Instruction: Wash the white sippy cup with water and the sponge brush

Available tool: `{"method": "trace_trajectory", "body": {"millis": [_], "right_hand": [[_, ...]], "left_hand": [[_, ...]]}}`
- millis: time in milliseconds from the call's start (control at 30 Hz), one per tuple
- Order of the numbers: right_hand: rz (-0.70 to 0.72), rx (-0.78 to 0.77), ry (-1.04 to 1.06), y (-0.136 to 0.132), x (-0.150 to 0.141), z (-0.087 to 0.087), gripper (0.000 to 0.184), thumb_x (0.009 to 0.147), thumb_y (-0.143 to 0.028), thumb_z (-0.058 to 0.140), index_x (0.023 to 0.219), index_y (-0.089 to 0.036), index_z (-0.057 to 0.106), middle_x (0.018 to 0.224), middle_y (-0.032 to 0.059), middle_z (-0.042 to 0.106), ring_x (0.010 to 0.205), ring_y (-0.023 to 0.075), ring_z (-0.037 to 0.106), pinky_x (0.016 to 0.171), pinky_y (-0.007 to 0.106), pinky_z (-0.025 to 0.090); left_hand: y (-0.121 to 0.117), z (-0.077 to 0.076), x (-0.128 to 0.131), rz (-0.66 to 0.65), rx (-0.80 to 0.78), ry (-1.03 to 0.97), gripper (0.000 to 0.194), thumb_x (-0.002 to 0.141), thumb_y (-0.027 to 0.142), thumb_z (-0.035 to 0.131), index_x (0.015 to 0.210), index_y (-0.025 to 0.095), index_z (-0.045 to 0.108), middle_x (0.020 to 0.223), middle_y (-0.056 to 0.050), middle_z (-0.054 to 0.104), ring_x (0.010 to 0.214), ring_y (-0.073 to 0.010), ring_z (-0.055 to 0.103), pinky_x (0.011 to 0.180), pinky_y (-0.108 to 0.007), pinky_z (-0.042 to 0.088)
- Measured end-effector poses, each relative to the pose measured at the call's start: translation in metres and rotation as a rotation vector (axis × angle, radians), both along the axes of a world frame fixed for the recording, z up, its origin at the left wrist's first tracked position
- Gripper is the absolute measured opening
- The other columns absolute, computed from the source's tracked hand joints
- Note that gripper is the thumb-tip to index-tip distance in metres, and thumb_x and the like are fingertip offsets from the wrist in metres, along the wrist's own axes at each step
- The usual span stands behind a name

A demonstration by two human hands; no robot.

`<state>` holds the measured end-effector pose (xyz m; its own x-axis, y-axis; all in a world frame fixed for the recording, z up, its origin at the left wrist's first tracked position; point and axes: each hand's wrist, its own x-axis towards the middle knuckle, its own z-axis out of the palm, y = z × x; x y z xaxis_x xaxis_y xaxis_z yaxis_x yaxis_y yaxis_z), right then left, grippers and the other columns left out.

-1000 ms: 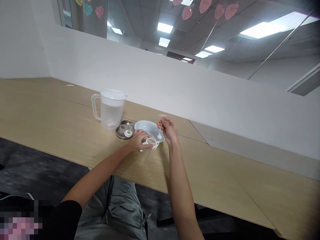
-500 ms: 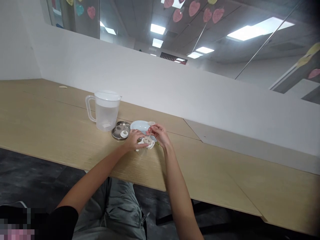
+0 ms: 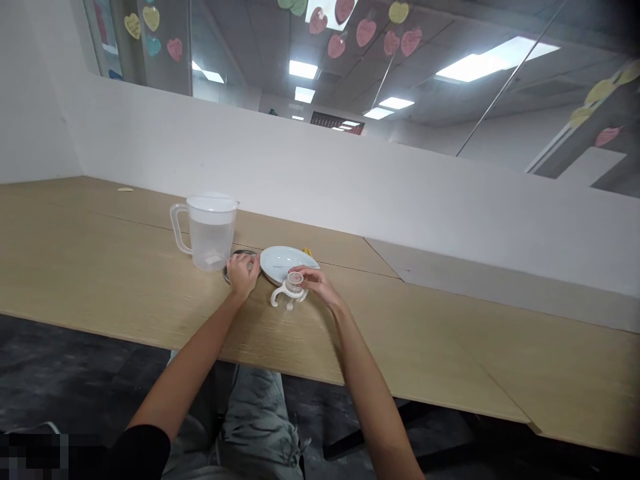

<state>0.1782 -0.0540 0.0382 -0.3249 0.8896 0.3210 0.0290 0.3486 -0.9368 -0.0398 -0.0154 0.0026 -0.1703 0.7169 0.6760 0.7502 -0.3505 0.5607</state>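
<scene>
A small clear baby bottle with curved white handles stands upright on the table in front of me. My right hand has its fingers against the bottle's neck from the right. Its open mouth faces up. Farther left, my left hand is curled down over a round metal dish; whatever its fingers hold there is hidden. Behind the bottle is a white oval plate, with a thin pale utensil, probably the spoon, lying across it.
A clear plastic pitcher with a white lid and a handle stands behind and left of the dish. Something small and yellow shows past the plate's far rim. A white wall rises behind the table.
My left hand has left the bottle's top and moved left onto the metal dish. The right hand has put down the small spoon and moved to the bottle's neck.
</scene>
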Motion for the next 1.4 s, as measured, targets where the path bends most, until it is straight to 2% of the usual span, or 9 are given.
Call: {"method": "trace_trajectory", "body": {"millis": [133,367,500,700,833,1067,1133,1267,1400], "right_hand": [[0.002,0.013,-0.014,0.001,-0.001,0.0,0.02,0.056,-0.033,0.076,0.069,-0.019,0.07,0.1,0.0047,0.068,0.093,0.02,0.059,0.087,0.032,0.045],[0.006,0.024,-0.016,0.004,0.003,-0.004,0.014,0.06,-0.03,0.071,0.069,-0.019,0.069,0.101,0.0053,0.067,0.095,0.0204,0.059,0.087,0.031,0.044],[-0.123,0.113,-0.01,0.01,0.005,-0.008,0.014,0.065,-0.033,0.06,0.064,-0.02,0.067,0.094,0.005,0.068,0.093,0.021,0.06,0.088,0.034,0.044],[-0.362,0.256,-0.048,0.007,0.004,-0.007,0.029,0.076,-0.039,0.047,0.058,-0.021,0.06,0.081,0.0058,0.067,0.088,0.0209,0.06,0.092,0.035,0.043],[-0.481,0.213,0.02,0.009,0.005,-0.009,0.033,0.077,-0.043,0.047,0.057,-0.02,0.059,0.073,0.005,0.065,0.081,0.0193,0.06,0.09,0.032,0.044],[-0.638,0.118,0.215,0.023,0.014,-0.016,0.031,0.07,-0.045,0.053,0.055,-0.019,0.059,0.064,0.0042,0.062,0.07,0.0171,0.058,0.078,0.03,0.047],[-0.652,0.094,0.243,0.025,0.016,-0.017,0.03,0.069,-0.045,0.053,0.055,-0.019,0.058,0.063,0.0042,0.062,0.068,0.0169,0.058,0.077,0.031,0.048],[-0.671,0.08,0.273,0.026,0.017,-0.018,0.03,0.069,-0.044,0.055,0.054,-0.019,0.057,0.061,0.0033,0.061,0.065,0.016,0.058,0.075,0.031,0.048],[-0.669,0.086,0.318,0.025,0.017,-0.019,0.031,0.068,-0.044,0.058,0.052,-0.018,0.059,0.058,0.0019,0.061,0.062,0.0145,0.056,0.07,0.029,0.048]], "left_hand": [[0.006,-0.003,-0.002,0.073,-0.039,0.034,0.04,0.094,0.041,0.038,0.072,0.02,0.065,0.084,-0.008,0.068,0.093,-0.0245,0.056,0.083,-0.036,0.033],[0.007,-0.004,0.0,0.092,-0.075,0.027,0.045,0.095,0.04,0.034,0.071,0.019,0.066,0.085,-0.009,0.07,0.09,-0.0251,0.058,0.079,-0.036,0.032],[0.008,-0.005,-0.001,0.101,-0.099,0.042,0.046,0.094,0.043,0.036,0.075,0.019,0.069,0.088,-0.011,0.071,0.091,-0.0266,0.058,0.079,-0.037,0.034],[0.009,-0.005,-0.001,0.103,-0.126,0.044,0.046,0.094,0.044,0.037,0.072,0.019,0.069,0.082,-0.011,0.07,0.089,-0.0262,0.06,0.078,-0.036,0.035],[0.007,-0.002,-0.001,0.081,-0.147,0.004,0.045,0.094,0.043,0.037,0.073,0.018,0.068,0.08,-0.012,0.068,0.089,-0.0264,0.061,0.077,-0.035,0.035],[0.01,0.0,-0.007,0.061,-0.105,-0.241,0.033,0.096,0.03,0.03,0.106,0.02,0.06,0.087,-0.005,0.071,0.084,-0.0201,0.064,0.073,-0.029,0.039],[0.012,-0.001,-0.008,0.074,-0.124,-0.171,0.028,0.092,0.025,0.037,0.103,0.02,0.062,0.09,-0.005,0.071,0.086,-0.0211,0.063,0.075,-0.03,0.04],[0.014,-0.005,-0.007,0.072,-0.202,0.156,0.023,0.078,0.019,0.052,0.095,0.019,0.067,0.1,-0.009,0.068,0.1,-0.0271,0.057,0.083,-0.036,0.039],[0.012,-0.008,-0.002,0.106,-0.28,0.338,0.02,0.076,0.021,0.052,0.088,0.018,0.069,0.1,-0.011,0.067,0.103,-0.0293,0.054,0.085,-0.041,0.037]]}}
